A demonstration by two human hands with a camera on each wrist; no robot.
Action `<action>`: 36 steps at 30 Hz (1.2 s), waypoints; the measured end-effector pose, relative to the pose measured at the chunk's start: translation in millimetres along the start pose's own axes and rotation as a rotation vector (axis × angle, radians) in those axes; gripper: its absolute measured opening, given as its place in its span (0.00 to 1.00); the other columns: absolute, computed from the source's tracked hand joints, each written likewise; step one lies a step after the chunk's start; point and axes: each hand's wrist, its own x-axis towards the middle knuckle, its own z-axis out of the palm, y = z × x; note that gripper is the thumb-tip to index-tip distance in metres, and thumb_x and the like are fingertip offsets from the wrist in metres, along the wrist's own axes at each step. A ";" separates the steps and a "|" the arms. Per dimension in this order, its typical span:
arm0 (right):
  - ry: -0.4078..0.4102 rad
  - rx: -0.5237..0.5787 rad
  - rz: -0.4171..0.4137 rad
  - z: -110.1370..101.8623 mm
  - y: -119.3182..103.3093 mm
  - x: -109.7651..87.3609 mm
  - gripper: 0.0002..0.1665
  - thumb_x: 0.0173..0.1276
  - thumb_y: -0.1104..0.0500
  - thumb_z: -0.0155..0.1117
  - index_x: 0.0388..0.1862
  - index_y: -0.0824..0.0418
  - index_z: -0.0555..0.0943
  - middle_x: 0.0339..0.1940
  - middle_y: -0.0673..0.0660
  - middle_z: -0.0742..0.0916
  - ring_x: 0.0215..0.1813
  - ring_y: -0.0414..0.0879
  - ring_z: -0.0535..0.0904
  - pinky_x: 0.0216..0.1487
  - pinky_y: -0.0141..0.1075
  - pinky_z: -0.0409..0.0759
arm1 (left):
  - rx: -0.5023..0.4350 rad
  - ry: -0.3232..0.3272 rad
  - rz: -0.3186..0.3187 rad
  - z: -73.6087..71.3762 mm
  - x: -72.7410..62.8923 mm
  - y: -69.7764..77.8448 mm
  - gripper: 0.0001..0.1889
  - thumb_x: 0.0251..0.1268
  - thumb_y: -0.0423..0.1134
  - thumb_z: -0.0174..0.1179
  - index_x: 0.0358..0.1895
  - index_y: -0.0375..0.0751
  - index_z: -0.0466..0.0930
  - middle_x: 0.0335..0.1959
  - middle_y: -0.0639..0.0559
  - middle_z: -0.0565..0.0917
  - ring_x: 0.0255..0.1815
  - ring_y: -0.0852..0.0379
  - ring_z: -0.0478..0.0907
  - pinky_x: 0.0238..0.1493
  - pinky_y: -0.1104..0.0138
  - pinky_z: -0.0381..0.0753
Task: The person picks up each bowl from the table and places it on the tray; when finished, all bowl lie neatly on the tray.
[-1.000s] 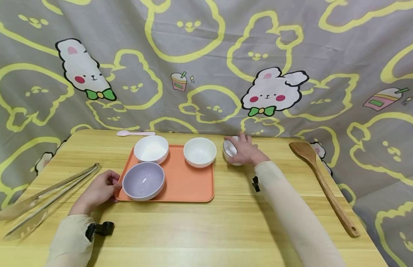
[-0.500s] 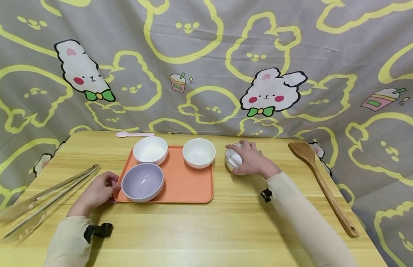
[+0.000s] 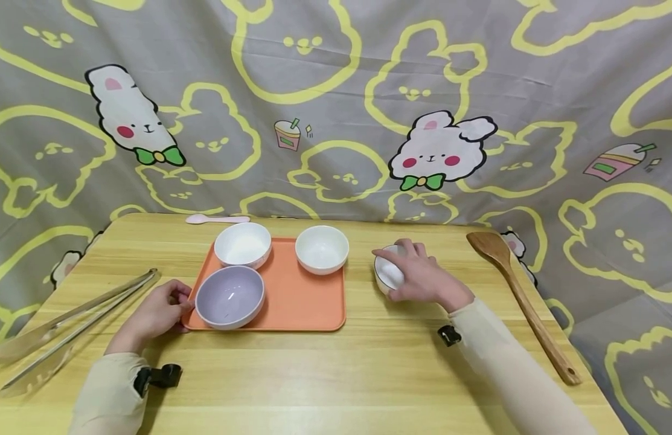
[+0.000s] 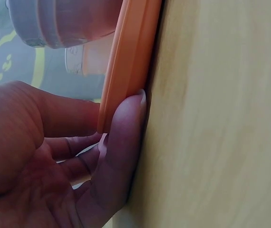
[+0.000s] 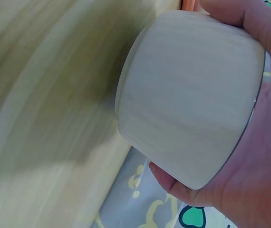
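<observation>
My left hand (image 3: 160, 311) pinches the left edge of the orange tray (image 3: 305, 302), thumb and a finger on its rim in the left wrist view (image 4: 126, 52). On the tray stand a purple bowl (image 3: 230, 297) at the front left, a white bowl (image 3: 242, 244) behind it and another white bowl (image 3: 322, 249) at the back right. Right of the tray, my right hand (image 3: 425, 278) grips a small white bowl (image 3: 389, 273) with a dark rim from above. In the right wrist view the small bowl's outer wall (image 5: 188, 95) faces the camera, its base close to the table.
Metal tongs (image 3: 75, 329) lie at the table's left side. A pale pink spoon (image 3: 217, 219) lies along the back edge, and a wooden spatula (image 3: 523, 302) along the right side. A patterned grey curtain (image 3: 336, 109) hangs behind the wooden table (image 3: 325, 380).
My right hand has moved right and nearer to me, the small white bowl going with it. My left hand stays at the tray's edge, and the tray with its bowls keeps its place.
</observation>
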 end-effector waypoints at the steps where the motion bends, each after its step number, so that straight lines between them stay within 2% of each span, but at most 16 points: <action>1: -0.001 0.001 -0.003 0.4 0.2 -1.0 0.52 0.45 0.49 0.75 0.73 0.42 0.68 0.70 0.66 0.62 0.62 0.64 0.59 0.46 0.58 0.72 | -0.001 -0.001 0.000 -0.4 0.0 0.0 0.11 0.66 0.23 0.51 0.50 0.22 0.66 0.35 0.40 0.71 0.26 0.50 0.76 0.24 0.60 0.84; 8: 0.004 -0.006 -0.021 2.3 -2.9 -11.2 0.50 0.46 0.49 0.76 0.72 0.41 0.69 0.69 0.64 0.63 0.64 0.63 0.59 0.47 0.58 0.72 | 0.021 0.001 0.005 0.7 -0.4 1.1 0.11 0.67 0.24 0.52 0.49 0.23 0.67 0.35 0.40 0.71 0.27 0.50 0.76 0.23 0.61 0.84; 12: -0.006 -0.020 -0.045 2.2 -10.5 -18.8 0.49 0.47 0.49 0.76 0.71 0.41 0.70 0.70 0.64 0.64 0.64 0.64 0.59 0.49 0.61 0.71 | 0.019 0.000 0.005 1.3 -0.2 1.6 0.11 0.66 0.23 0.51 0.49 0.22 0.67 0.35 0.40 0.71 0.27 0.50 0.76 0.24 0.61 0.84; 20: -0.011 -0.033 -0.111 1.7 -26.6 -29.2 0.49 0.46 0.50 0.77 0.70 0.42 0.71 0.68 0.64 0.65 0.63 0.62 0.61 0.50 0.61 0.71 | 0.016 0.000 0.002 0.7 -0.8 2.8 0.11 0.66 0.23 0.51 0.49 0.22 0.66 0.35 0.40 0.71 0.27 0.50 0.76 0.24 0.60 0.84; 26: -0.019 -0.042 -0.123 3.3 -33.6 -35.0 0.49 0.46 0.49 0.77 0.70 0.40 0.70 0.68 0.63 0.65 0.64 0.62 0.61 0.52 0.61 0.71 | 0.024 0.005 -0.003 0.8 -0.4 3.8 0.11 0.66 0.24 0.51 0.49 0.23 0.67 0.35 0.40 0.71 0.26 0.50 0.76 0.24 0.61 0.84; 36: -0.021 -0.006 -0.161 4.6 -45.6 -44.1 0.50 0.46 0.49 0.77 0.71 0.39 0.68 0.70 0.61 0.63 0.67 0.60 0.58 0.55 0.64 0.68 | 0.036 0.000 -0.016 -0.8 -0.5 3.0 0.12 0.67 0.25 0.52 0.50 0.22 0.67 0.36 0.40 0.72 0.27 0.50 0.76 0.23 0.61 0.83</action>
